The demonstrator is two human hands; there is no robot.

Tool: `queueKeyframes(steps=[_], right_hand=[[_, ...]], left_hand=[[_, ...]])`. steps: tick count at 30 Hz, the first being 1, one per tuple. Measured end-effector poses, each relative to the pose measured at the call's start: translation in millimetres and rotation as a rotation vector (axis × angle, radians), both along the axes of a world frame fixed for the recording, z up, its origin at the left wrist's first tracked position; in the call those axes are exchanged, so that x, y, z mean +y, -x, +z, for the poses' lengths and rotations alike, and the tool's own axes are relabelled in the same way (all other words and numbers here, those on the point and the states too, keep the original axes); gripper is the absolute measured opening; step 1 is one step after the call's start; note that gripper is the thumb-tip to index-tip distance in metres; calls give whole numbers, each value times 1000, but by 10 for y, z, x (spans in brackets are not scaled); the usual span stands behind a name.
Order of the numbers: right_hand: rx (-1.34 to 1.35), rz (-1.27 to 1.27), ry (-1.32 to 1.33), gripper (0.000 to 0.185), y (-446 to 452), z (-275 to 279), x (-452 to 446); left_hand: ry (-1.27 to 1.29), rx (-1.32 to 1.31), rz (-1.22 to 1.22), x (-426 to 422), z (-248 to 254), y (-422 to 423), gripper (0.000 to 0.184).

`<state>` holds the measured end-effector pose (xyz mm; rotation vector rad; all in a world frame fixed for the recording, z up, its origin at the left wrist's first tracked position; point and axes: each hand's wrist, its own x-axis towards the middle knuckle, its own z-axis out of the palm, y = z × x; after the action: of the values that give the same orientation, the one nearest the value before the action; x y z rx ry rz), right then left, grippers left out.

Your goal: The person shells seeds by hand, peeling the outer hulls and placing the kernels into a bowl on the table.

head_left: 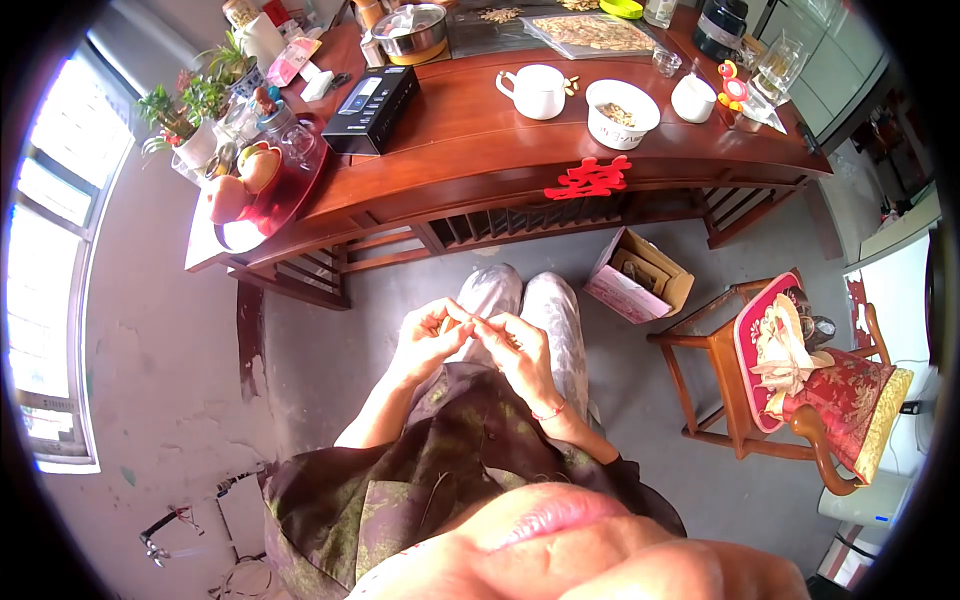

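Two hands (pixel 425 345) (pixel 520 350) closed on small pieces (pixel 447 324) (kind unclear), cardboard box (pixel 628 289) and table (pixel 455 135) beyond.

Two hands (pixel 425 345), one white bowl (pixel 612 132), one open carton (pixel 622 290), one chair (pixel 721 375)

Your left hand (pixel 424 343) and right hand (pixel 518 354): whatever lies between your fingertips, too small to name; black box (pixel 372 118): finer print unreadable to you; open carton (pixel 618 287): contents partly hidden inside; dark table mat (pixel 482 36): far end cut off by upper edge
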<state>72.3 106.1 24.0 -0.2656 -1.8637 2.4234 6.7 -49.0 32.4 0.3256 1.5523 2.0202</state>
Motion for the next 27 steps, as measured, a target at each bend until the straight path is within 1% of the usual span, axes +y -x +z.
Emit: queueKeyframes(steps=[1, 2, 4, 7, 9, 11, 12, 14, 15, 17, 18, 20, 21, 23, 24, 25, 27], right_hand=[[4, -10, -29, 14, -1, -2, -2], [3, -7, -29, 14, -4, -4, -1], [-60, -10, 89, 14, -5, -12, 5], [-105, -35, 140, 15, -3, -36, 5], [-104, -41, 172, 15, 2, -16, -5], [-129, -45, 306, 15, 8, -47, -10], [-128, -45, 306, 15, 15, -54, -6], [-170, -1, 510, 15, 27, -63, 10], [-169, -3, 510, 15, 29, -65, 8], [-166, -28, 389, 14, 19, -71, -11], [-167, -28, 389, 14, 5, -57, -24], [-70, -88, 11, 15, -5, -2, -42], [65, -167, -234, 16, -16, -60, -82], [231, -225, -336, 17, 24, -153, -85], [163, -193, -286, 16, 11, -75, -76], [73, -150, -153, 15, 11, -31, -73], [-96, -55, 59, 16, 15, 0, -38]], left_hand=[[-18, 59, 17, 34, 6, -16, 9], [-18, 58, 20, 55, -8, -30, 9], [-58, 61, 52, 87, -63, -42, 7], [-120, 30, 61, 115, -180, -43, 7], [-110, 31, 78, 143, -167, -51, 8], [-87, 44, 74, 150, -160, -48, 8], [-87, 45, 74, 159, -145, -49, 8], [-88, 37, 91, 181, -111, -48, 8], [-88, 37, 89, 179, -119, -40, 8], [-79, 25, 84, 153, -160, -42, 10], [-80, 24, 83, 140, -175, -56, 10], [-98, 49, 111, 142, -205, -61, 12], [-122, 93, 133, 138, -293, -56, 14], [-101, 92, 191, 203, -197, -74, 13], [-100, 115, 181, 200, -200, -57, 10], [-106, 36, 216, 207, -163, -88, 7], [-155, 23, 208, 200, -161, -94, 6]])
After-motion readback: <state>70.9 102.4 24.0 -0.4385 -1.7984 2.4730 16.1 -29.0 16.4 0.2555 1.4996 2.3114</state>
